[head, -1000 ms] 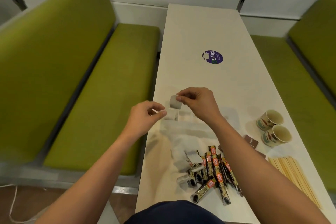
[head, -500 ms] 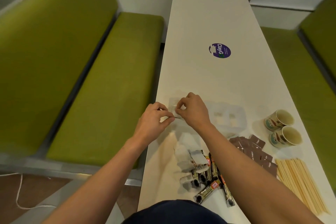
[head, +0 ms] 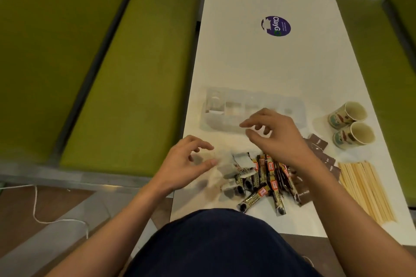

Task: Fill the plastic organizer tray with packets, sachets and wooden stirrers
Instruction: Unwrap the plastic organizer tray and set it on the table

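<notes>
One green bench [head: 126, 74] flanks the white table [head: 258, 63], at 9 o'clock from where I sit. My left hand [head: 185, 164] hovers at the table's near left edge, fingers loosely curled, thumb and forefinger parted. Motion blur hides whether anything is pinched between them. At 1 o'clock from that hand lies the clear plastic organizer tray [head: 221, 122], with something pale in its left-end compartment, too blurred to name. Just beside my left thumb, at 3 o'clock, white tea bags [head: 240, 161] lie heaped against a pile of black-and-gold stick sachets [head: 267, 177]. My right hand [head: 276, 137] hangs over the tray's near wall, fingers curved and spread, holding nothing. At 4 o'clock from it lie brown packets [head: 318, 143], then a sheaf of wooden stirrers [head: 364, 189]. Two paper cups [head: 349, 123] sit side by side at 3 o'clock, near the table's right edge.
</notes>
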Demonstrator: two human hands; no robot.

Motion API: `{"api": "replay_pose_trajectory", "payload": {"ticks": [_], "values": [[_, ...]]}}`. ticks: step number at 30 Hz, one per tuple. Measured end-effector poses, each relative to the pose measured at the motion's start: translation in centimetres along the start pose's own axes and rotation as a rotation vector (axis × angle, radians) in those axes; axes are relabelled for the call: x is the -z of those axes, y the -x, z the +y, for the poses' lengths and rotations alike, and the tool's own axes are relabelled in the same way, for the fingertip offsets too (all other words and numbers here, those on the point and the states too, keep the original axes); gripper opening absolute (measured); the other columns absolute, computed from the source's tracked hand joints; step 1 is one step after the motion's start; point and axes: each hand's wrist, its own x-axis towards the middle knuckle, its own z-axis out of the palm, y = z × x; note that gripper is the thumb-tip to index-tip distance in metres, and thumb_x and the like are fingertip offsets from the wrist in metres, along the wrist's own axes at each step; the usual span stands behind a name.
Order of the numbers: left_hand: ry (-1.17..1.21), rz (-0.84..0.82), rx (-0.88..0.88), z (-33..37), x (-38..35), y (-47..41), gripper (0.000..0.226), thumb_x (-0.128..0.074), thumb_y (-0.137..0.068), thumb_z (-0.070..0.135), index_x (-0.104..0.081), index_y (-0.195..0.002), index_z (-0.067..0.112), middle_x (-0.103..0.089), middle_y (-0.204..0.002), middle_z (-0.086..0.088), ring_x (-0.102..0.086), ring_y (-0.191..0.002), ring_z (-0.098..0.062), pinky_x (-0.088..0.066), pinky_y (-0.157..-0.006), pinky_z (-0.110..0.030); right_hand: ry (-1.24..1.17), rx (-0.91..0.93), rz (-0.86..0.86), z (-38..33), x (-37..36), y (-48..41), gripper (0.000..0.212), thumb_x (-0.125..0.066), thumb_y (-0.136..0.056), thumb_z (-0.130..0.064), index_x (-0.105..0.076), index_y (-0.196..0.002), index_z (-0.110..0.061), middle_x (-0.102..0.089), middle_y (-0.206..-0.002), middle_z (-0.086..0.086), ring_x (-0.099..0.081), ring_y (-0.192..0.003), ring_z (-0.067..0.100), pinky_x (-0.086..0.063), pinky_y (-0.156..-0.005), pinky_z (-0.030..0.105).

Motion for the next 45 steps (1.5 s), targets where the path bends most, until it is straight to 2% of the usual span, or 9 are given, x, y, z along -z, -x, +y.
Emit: {"api": "replay_pose_trajectory", "payload": {"ticks": [4,7,13,17,19,28,34,38,45], "values": [[-0.041,-0.097,0.016,-0.3,-2.3,2.0,0.04,-0.081,-0.075,0.058,-0.067,-0.11,0.044,-0.052,-0.115,0.024,-0.053,-0.112,0.0,-0.047,-0.087,-0.019,0.222,0.013,-0.342,2.3,0.4,5.1,0.063,-0.078,-0.085,-0.042,-0.053,-0.143,-0.042,-0.046,-0.144,-0.019,-0.038,-0.134,0.002,-0.034,-0.11,0.026],[-0.045,-0.019,0.036,-0.1,-3.8,1.8,0.033,-0.081,-0.078,0.053,-0.069,-0.107,0.041,-0.052,-0.111,0.021,-0.054,-0.106,0.0,-0.044,-0.082,-0.016,0.337,0.019,-0.364,3.3,-1.7,6.5,0.075,-0.074,-0.087,-0.051,-0.041,-0.153,-0.037,-0.04,-0.155,-0.014,-0.032,-0.143,0.01,-0.031,-0.119,0.037],[-0.02,0.032,-0.012,1.2,-4.5,1.4,0.006,-0.072,-0.092,0.038,-0.073,-0.095,0.032,-0.064,-0.1,0.018,-0.061,-0.094,-0.005,-0.052,-0.076,-0.029,0.342,0.057,-0.166,4.1,-2.9,6.3,0.027,-0.064,-0.094,-0.031,-0.074,-0.119,-0.028,-0.074,-0.117,-0.009,-0.064,-0.112,0.017,-0.05,-0.094,0.048],[0.075,0.048,-0.047,2.4,-3.9,1.3,0.003,-0.068,-0.097,0.028,-0.071,-0.097,0.027,-0.071,-0.095,0.02,-0.066,-0.093,-0.006,-0.054,-0.078,-0.026,0.135,-0.009,-0.018,3.1,-1.4,6.9,0.022,-0.07,-0.096,-0.023,-0.077,-0.116,-0.026,-0.075,-0.109,-0.015,-0.064,-0.102,0.0,-0.044,-0.089,0.013],[0.114,0.065,-0.059,3.0,-3.7,1.1,0.004,-0.068,-0.097,0.023,-0.071,-0.098,0.025,-0.072,-0.096,0.02,-0.067,-0.093,-0.005,-0.053,-0.08,-0.021,-0.001,-0.07,0.03,2.7,-1.0,7.1,0.019,-0.074,-0.093,-0.027,-0.077,-0.111,-0.034,-0.075,-0.103,-0.02,-0.066,-0.096,-0.005,-0.044,-0.083,0.007],[0.274,0.086,0.045,5.1,-3.0,-0.5,0.01,-0.076,-0.091,0.026,-0.078,-0.095,0.034,-0.074,-0.092,0.014,-0.069,-0.083,-0.008,-0.056,-0.08,-0.028,-0.556,-0.183,-0.025,1.5,-0.4,6.7,0.025,-0.083,-0.084,-0.01,-0.078,-0.105,-0.022,-0.08,-0.094,0.001,-0.076,-0.093,0.019,-0.059,-0.087,0.03],[0.497,-0.01,0.169,5.5,-3.5,-0.9,0.011,-0.08,-0.087,0.014,-0.079,-0.094,0.022,-0.075,-0.092,-0.008,-0.074,-0.085,-0.031,-0.062,-0.082,-0.052,-0.634,-0.247,0.093,1.6,-1.9,6.1,0.021,-0.088,-0.076,-0.007,-0.079,-0.094,-0.013,-0.079,-0.092,0.004,-0.075,-0.083,0.019,-0.062,-0.077,0.035],[0.541,-0.031,0.226,5.4,-3.6,-0.9,0.011,-0.073,-0.093,0.01,-0.08,-0.096,0.017,-0.076,-0.098,-0.011,-0.072,-0.096,-0.037,-0.061,-0.086,-0.052,-0.747,-0.317,0.147,1.4,-2.9,6.1,0.025,-0.088,-0.075,-0.006,-0.078,-0.096,-0.013,-0.078,-0.093,0.007,-0.076,-0.086,0.019,-0.062,-0.074,0.034],[0.586,-0.062,0.263,5.8,-3.4,-0.8,0.016,-0.065,-0.097,0.009,-0.079,-0.099,0.016,-0.078,-0.097,-0.008,-0.074,-0.084,-0.023,-0.062,-0.084,-0.043,-0.858,-0.401,0.145,1.5,-3.9,5.8,0.033,-0.09,-0.069,-0.005,-0.076,-0.099,-0.008,-0.078,-0.096,0.015,-0.076,-0.09,0.03,-0.062,-0.078,0.042]]}}
